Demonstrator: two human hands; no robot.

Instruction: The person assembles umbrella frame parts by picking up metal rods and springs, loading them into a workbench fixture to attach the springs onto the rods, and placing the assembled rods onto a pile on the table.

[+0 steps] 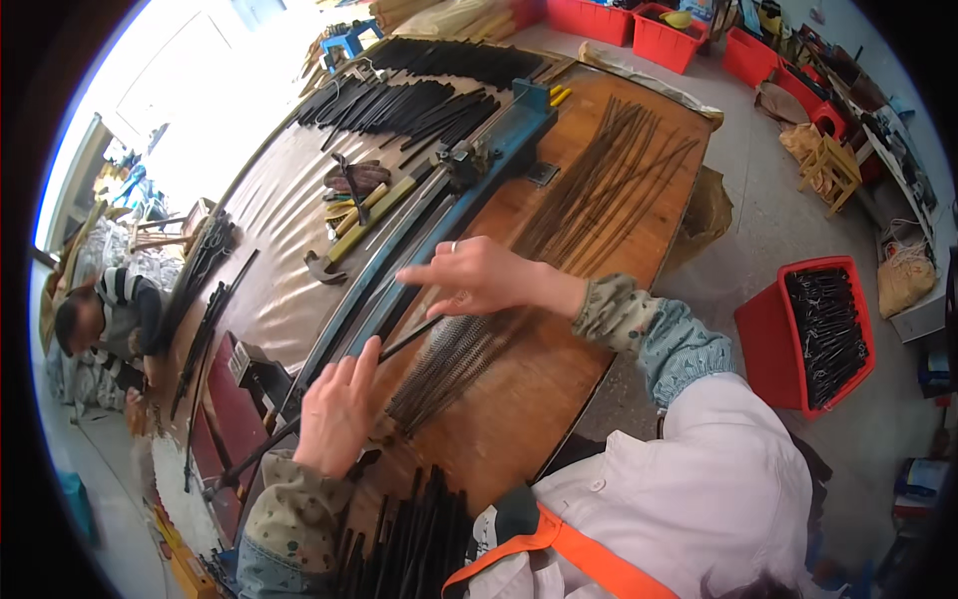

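A slim black rod [410, 335] slants between my hands above the wooden tabletop. My left hand [337, 411] is closed around its lower part, and the rod seems to run on toward the lower left. My right hand [479, 278] has its index finger stretched out and the other fingers curled by the rod's upper end; what they pinch is hidden. Just beyond both hands lies a long blue metal rail [399, 299] with a clamp-like fitting [464, 165] near its far end. Beneath my right forearm are thin ribbed metal rods [454, 359] in a loose bundle.
More black rods [409, 108] lie in rows at the far side, with a hammer [326, 268] nearer. Upright black rods [409, 539] stand close to my body. A red bin [788, 339] of black parts sits at right. Another person [120, 319] works at far left.
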